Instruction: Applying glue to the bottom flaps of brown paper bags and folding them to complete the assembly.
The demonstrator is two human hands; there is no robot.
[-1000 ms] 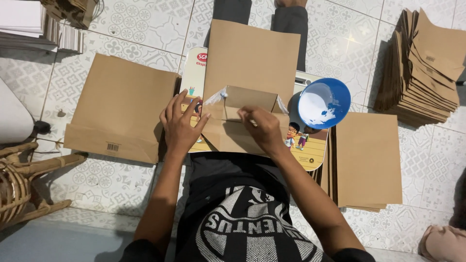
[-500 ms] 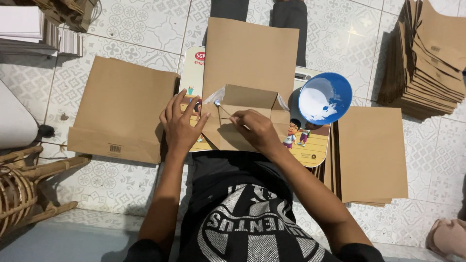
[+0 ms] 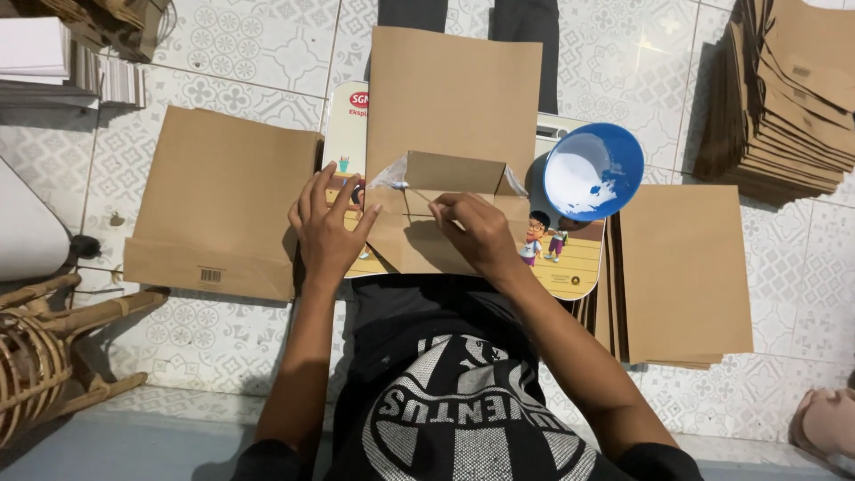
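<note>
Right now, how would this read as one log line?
left hand: flat on brown paper bag | right hand: thin stick at fold | blue bowl: beside

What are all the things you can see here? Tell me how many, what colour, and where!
Folded paper bag: one, brown, centre, its bottom flaps opened under the hands.
Thin stick: one, pale, pinched by the right hand over the flaps.
Bowl: one, blue with white paste inside, right of the bag.
Cartoon board: one, yellowish, under the bag.
Flat bag: one, brown, on the floor at left.
Stack of flat bags: one, brown, at right.
Pile of bags: one, brown, top right.
Rattan chair: one, tan, bottom left.
Tiled floor: white, patterned.
Left hand: pressing the bag's left flap.
Right hand: holding the stick.
</note>
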